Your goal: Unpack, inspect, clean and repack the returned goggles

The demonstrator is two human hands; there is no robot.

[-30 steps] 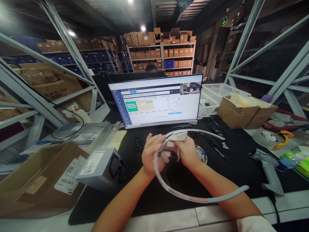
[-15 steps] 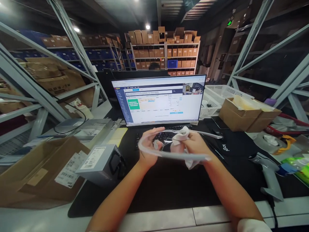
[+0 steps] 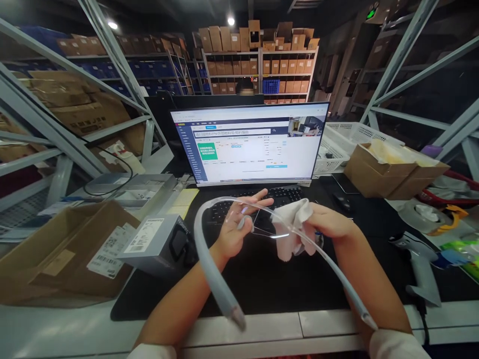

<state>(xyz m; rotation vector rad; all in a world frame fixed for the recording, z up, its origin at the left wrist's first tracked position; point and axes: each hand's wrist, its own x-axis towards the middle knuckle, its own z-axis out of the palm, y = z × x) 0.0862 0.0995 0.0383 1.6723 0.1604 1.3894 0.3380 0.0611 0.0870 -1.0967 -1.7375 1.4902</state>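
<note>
My left hand [image 3: 234,232] holds a pair of glasses with a clear frame [image 3: 214,271] between thumb and fingers, some fingertips stretched past the frame. The two long curved temples arch toward me, one over the left forearm, the other past the right wrist. In my right hand [image 3: 329,222] is a crumpled white cloth [image 3: 290,217], with fingers closed around it at the right side of the glasses. A thin bright lens edge shows between both hands; the cloth hides part of the glasses.
A monitor [image 3: 239,154] stands behind the keyboard [image 3: 282,197] on a black desk mat [image 3: 277,294]. A grey box [image 3: 155,249] and an opened cardboard box [image 3: 56,264] are at left. On the right lie a mouse [image 3: 341,202], barcode scanner [image 3: 421,271] and tape dispenser [image 3: 421,217].
The glasses have turned so their temples now point toward me. My right hand has shifted slightly right with the cloth, and the left fingers have spread more. The view has tilted downward.
</note>
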